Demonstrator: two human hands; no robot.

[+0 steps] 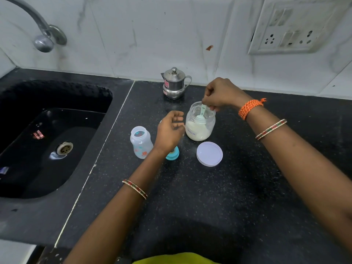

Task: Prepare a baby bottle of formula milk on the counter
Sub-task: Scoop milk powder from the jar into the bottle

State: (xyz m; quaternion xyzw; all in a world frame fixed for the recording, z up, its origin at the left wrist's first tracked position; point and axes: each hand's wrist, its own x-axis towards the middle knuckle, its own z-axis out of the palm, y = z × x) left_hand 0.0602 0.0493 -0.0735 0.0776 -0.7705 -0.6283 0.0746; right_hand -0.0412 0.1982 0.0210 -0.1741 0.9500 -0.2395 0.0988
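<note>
A black speckled stone worktop point(209, 197) met a white marble-tiled wall point(142, 35); a black sink point(47, 140) was set into it at left under a curved metal tap point(41, 33), a grimy switch panel point(291, 29) at upper right

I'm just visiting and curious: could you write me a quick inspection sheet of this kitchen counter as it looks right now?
Surface: black speckled counter, dry as far as can be seen.
Job's things: open baby bottle upright, looks empty; teal bottle cap partly hidden behind the left wrist; open formula jar about half full of powder; its white lid flat in front of it.
Clutter: steel lidded pot by the wall.
Hands: right hand holds a scoop dipped in the jar; left hand open, hovering beside the jar.
Cables: nothing seen.
Surroundings: black sink and tap to the left, wall socket panel upper right.
</note>
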